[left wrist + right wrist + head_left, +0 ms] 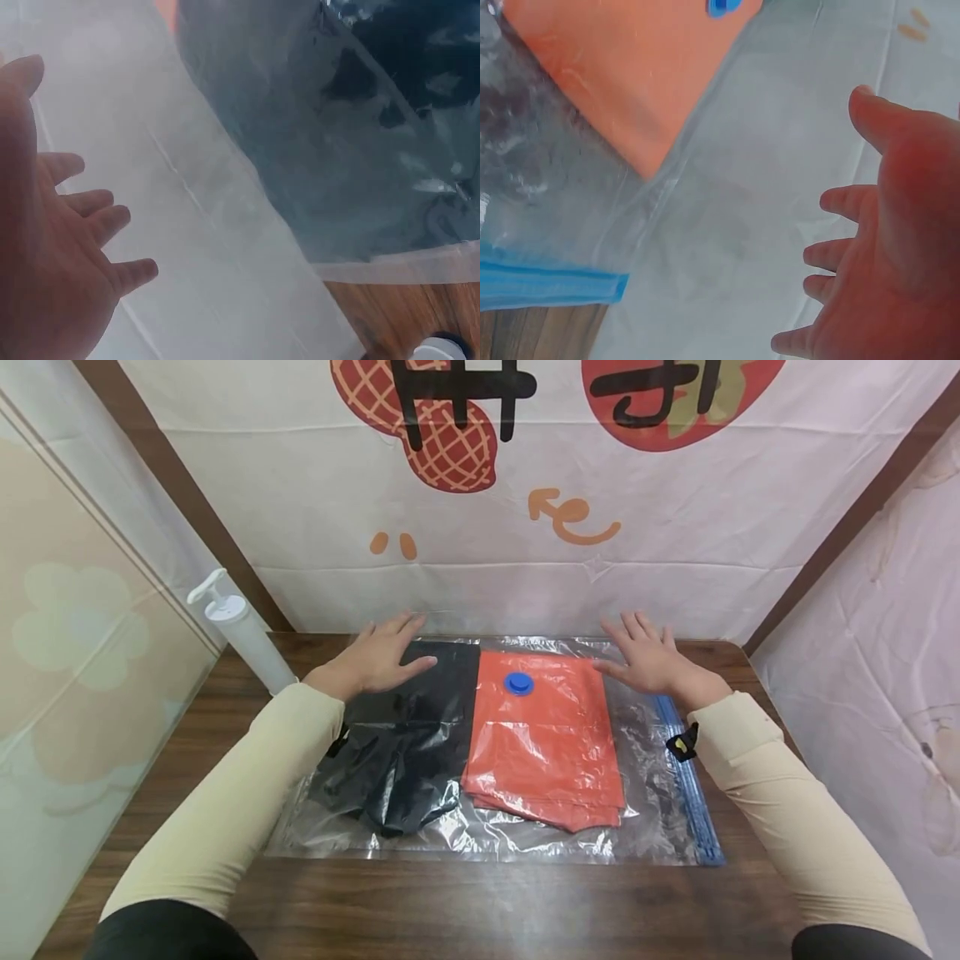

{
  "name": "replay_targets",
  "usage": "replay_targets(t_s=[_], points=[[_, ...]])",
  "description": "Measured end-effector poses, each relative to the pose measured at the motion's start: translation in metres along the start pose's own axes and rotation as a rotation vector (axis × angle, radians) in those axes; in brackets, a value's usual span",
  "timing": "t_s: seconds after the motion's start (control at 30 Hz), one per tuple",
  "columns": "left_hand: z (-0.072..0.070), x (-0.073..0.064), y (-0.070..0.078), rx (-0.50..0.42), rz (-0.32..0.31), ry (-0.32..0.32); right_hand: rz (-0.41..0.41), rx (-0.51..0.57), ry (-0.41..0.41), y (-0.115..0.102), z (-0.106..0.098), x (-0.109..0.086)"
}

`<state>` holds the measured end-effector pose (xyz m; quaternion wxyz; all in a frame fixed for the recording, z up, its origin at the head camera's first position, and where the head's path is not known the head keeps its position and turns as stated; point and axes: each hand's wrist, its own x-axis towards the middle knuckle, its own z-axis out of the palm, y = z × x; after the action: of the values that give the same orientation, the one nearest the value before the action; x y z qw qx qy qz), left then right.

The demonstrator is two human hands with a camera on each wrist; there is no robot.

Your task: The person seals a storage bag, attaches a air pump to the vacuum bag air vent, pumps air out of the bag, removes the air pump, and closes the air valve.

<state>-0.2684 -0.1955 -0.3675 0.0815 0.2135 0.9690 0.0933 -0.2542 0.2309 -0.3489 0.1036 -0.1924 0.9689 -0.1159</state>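
A clear vacuum storage bag lies flat on the wooden table, with a blue valve on top and a blue zip strip along its right end. Inside it, folded black fabric lies beside folded orange fabric. My left hand, palm down with fingers spread, is over the bag's far left part by the black fabric. Likewise spread, my right hand is over the far right part, its thumb near the orange fabric's corner. Both hands hold nothing.
A white hand pump stands at the table's far left, beyond my left forearm. Behind the table's far edge hangs a printed white cloth. More cloth walls close in both sides. Bare wood shows along the near edge.
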Motion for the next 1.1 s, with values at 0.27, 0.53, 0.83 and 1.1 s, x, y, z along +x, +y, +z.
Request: replay_targets(t_s=[0.27,0.53,0.83,1.1], points=[[0.0,-0.023,0.008,-0.039,0.063,0.033,-0.066,-0.037,-0.042,-0.015,0.013,-0.021],[0.002,-0.057,0.0,-0.133,0.051,0.072,-0.121,-0.038,-0.108,-0.026,0.042,-0.042],[-0.012,-0.104,-0.022,-0.232,0.006,0.182,-0.095,0.017,-0.263,-0.03,0.076,-0.066],[-0.014,-0.134,-0.049,-0.278,-0.002,0.263,-0.087,0.023,-0.274,-0.028,0.097,-0.075]])
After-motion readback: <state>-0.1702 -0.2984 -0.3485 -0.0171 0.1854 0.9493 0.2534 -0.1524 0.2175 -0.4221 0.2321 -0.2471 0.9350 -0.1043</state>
